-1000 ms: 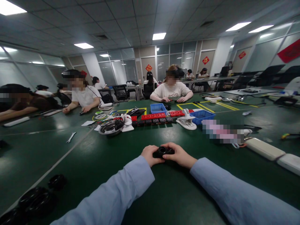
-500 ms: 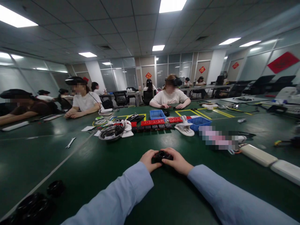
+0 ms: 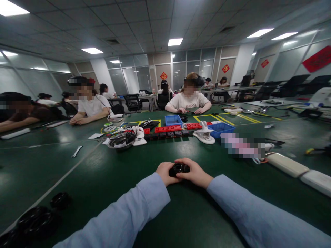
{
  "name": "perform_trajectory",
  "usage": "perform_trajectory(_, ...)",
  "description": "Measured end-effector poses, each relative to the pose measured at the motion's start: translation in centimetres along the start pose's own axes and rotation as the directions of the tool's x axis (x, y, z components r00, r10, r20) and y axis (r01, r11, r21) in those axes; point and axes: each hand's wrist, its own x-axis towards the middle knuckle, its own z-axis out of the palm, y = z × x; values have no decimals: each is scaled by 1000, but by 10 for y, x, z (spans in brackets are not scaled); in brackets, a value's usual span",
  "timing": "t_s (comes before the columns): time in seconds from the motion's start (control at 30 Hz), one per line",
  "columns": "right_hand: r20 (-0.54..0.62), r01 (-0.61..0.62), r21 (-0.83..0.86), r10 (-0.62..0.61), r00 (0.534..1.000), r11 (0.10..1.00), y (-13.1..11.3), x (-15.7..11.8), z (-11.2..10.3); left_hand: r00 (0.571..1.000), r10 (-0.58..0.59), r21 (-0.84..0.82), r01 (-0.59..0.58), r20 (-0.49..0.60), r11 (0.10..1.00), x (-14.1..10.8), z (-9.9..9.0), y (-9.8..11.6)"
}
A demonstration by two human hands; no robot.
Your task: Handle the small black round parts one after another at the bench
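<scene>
Both hands meet over the green table around a glossy black round part (image 3: 178, 168) with a hole in its top. My left hand (image 3: 164, 173) closes on its left side, some of its fingers hidden behind the part. On the other side, my right hand (image 3: 196, 173) grips it between thumb and fingers, with the thumb across the front. The exact kind of part cannot be made out. At the lower left lie several similar black ring-shaped parts (image 3: 38, 220), one smaller piece (image 3: 60, 200) a little apart from the others.
Beyond my hands stand red power strips (image 3: 168, 128), a white clip base (image 3: 204, 135), blue trays (image 3: 221, 128) and a bowl of cables (image 3: 120, 143). A wrench (image 3: 77, 152) lies left; white blocks (image 3: 287, 164) lie right. People sit across the table.
The camera view has tilted slightly. The black part has turned a little in my hands, and my left fingers have shifted on it. Both hands still hold it.
</scene>
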Motion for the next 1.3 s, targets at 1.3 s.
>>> perform_trajectory(1.3, 211, -14, 96, -7, 977, 995, 9, 1, -11, 996, 90, 90, -88, -15, 992, 2, 8, -15)
